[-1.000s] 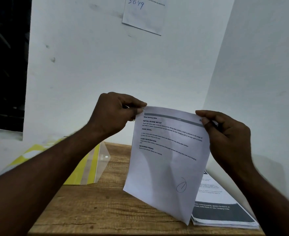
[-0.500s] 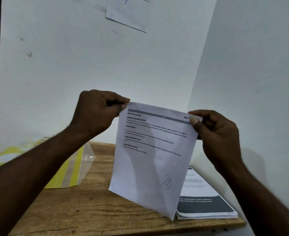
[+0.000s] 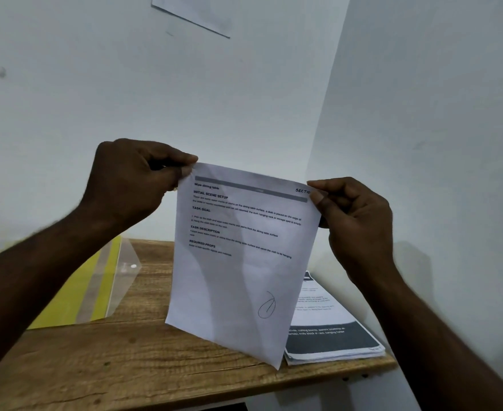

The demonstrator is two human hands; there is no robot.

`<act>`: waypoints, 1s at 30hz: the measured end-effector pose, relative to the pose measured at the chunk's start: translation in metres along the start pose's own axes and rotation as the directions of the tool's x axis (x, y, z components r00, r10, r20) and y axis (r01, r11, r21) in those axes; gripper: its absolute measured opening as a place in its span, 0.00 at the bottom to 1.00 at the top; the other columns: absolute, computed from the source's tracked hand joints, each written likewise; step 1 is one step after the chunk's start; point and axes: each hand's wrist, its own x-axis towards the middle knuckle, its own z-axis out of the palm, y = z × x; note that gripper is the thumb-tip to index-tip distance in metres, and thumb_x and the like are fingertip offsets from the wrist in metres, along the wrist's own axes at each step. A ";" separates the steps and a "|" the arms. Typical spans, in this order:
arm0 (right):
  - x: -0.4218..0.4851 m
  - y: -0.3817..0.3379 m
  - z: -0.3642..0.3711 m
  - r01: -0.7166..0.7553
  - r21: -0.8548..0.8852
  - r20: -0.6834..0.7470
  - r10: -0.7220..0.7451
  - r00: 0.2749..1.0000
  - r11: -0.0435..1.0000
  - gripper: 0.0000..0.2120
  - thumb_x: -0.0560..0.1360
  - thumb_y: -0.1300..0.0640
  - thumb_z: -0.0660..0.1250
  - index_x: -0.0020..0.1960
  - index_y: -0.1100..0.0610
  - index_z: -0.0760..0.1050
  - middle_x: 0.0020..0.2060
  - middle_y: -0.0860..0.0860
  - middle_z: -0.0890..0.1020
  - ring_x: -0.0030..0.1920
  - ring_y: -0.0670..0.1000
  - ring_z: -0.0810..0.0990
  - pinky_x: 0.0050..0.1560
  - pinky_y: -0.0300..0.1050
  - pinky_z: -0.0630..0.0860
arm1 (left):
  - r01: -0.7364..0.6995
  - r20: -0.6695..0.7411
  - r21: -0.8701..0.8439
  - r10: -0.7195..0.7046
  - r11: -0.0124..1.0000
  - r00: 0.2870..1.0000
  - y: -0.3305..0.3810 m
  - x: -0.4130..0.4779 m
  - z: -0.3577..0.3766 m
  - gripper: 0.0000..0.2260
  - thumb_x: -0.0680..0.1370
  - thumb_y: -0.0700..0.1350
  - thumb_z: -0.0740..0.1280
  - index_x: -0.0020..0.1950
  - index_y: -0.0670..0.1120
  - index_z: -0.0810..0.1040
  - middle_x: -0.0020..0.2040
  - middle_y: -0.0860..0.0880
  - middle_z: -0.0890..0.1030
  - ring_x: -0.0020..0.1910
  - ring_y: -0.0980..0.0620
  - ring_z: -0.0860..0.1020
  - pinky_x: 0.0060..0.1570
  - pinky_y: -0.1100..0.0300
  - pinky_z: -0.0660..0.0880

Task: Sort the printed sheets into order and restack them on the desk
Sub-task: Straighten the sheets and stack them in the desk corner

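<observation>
I hold one printed sheet (image 3: 238,271) upright above the wooden desk (image 3: 143,360). It carries black headings, a grey bar at its top and a pen circle near its lower right. My left hand (image 3: 134,179) pinches its top left corner. My right hand (image 3: 354,221) pinches its top right corner. A stack of printed sheets (image 3: 330,330) with a dark band lies flat at the desk's right end, partly hidden behind the held sheet.
A clear plastic folder (image 3: 102,280) with yellow stripes lies on the desk's left part, half covered by my left forearm. White walls meet in a corner right behind the desk. A paper note (image 3: 194,10) hangs on the wall above. The desk's front edge is close.
The view has drifted down and to the right, so the wall note sits higher in frame. The sheet stays pinched in both hands in the same pose.
</observation>
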 end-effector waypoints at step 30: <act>-0.006 0.019 0.005 0.097 0.029 -0.017 -0.097 0.995 0.995 0.12 0.80 0.60 0.70 0.58 0.47 0.86 0.51 0.45 0.88 0.53 0.52 0.87 0.54 0.65 0.83 | 0.011 -0.027 -0.031 -0.012 0.999 1.000 -0.007 -0.001 0.005 0.10 0.79 0.43 0.75 0.58 0.55 0.86 0.46 0.58 0.87 0.39 0.60 0.85 0.46 0.65 0.82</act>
